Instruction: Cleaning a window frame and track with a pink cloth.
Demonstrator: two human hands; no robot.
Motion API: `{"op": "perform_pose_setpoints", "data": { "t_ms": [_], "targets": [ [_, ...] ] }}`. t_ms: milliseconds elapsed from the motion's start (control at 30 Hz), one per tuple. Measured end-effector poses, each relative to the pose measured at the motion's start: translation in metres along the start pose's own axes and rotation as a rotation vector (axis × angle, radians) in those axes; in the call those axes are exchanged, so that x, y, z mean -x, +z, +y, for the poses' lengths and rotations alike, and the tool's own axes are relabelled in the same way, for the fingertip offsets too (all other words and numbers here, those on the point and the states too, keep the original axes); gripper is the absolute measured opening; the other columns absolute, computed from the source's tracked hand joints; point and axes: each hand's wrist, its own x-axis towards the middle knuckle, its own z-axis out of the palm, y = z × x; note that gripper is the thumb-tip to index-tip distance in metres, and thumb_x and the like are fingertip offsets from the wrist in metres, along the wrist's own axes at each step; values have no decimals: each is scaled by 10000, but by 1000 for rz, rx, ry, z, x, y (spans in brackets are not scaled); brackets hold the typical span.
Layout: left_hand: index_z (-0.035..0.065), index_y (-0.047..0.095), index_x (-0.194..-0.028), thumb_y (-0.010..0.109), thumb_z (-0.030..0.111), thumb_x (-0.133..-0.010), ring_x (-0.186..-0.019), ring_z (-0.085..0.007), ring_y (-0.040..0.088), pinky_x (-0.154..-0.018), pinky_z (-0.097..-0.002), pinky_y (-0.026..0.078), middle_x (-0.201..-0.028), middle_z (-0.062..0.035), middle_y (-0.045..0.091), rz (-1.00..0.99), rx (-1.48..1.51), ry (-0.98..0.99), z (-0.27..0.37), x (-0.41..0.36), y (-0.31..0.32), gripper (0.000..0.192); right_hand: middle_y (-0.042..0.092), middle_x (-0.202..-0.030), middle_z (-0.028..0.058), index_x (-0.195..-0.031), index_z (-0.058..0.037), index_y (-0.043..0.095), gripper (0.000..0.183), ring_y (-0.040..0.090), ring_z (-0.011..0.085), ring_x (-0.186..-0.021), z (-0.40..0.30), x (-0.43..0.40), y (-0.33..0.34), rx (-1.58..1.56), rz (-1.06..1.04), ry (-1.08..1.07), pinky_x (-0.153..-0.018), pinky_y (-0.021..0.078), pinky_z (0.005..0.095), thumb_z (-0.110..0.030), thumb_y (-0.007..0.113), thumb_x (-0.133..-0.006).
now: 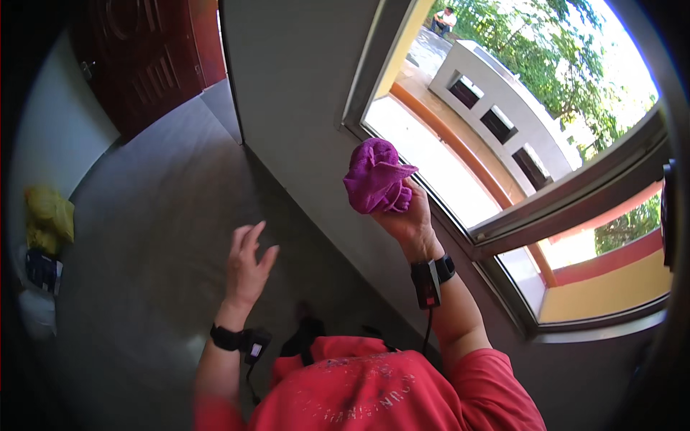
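A crumpled purple cloth (pixel 372 178) is bunched up in my right hand (pixel 407 218), raised in front of the window (pixel 469 242). The cloth covers most of that hand's fingers. It overlaps the lower edge of the window frame in the picture; whether it touches the frame I cannot tell. My left hand (pixel 249 266) is lifted over the grey floor, its fingers apart and nothing in it. Each wrist carries a black strap with a small device and a cable.
A grey wall (pixel 302 108) runs under and beside the window. At the back left stands a dark red panelled door (pixel 145 64). Yellow and white bags (pixel 49 215) lie along the left wall. Outside are a low wall with openings (pixel 498 121), trees and a seated person (pixel 444 20).
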Motion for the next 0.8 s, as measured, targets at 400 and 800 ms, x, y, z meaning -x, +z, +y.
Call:
{"op": "perform_pose_setpoints", "data": {
  "t_ms": [400, 800],
  "targets": [
    [5, 597, -1062, 643, 93, -884, -810, -77, 605, -722, -218, 518, -891, -21, 649, -501, 926, -77, 212, -21, 122, 203, 624, -1082, 79, -1267, -32, 480, 369, 628, 154, -911, -34, 198, 28, 731, 273, -348, -770, 515, 293, -216, 518, -950],
    [-7, 612, -1058, 642, 27, -858, -824, -103, 622, -725, -230, 523, -934, -57, 655, -878, 972, -36, 326, 26, 191, 205, 654, -901, 86, -1039, 13, 616, 318, 620, 152, -752, -98, 396, 15, 730, 550, -211, -636, 525, 287, -176, 716, -804]
  ]
}}
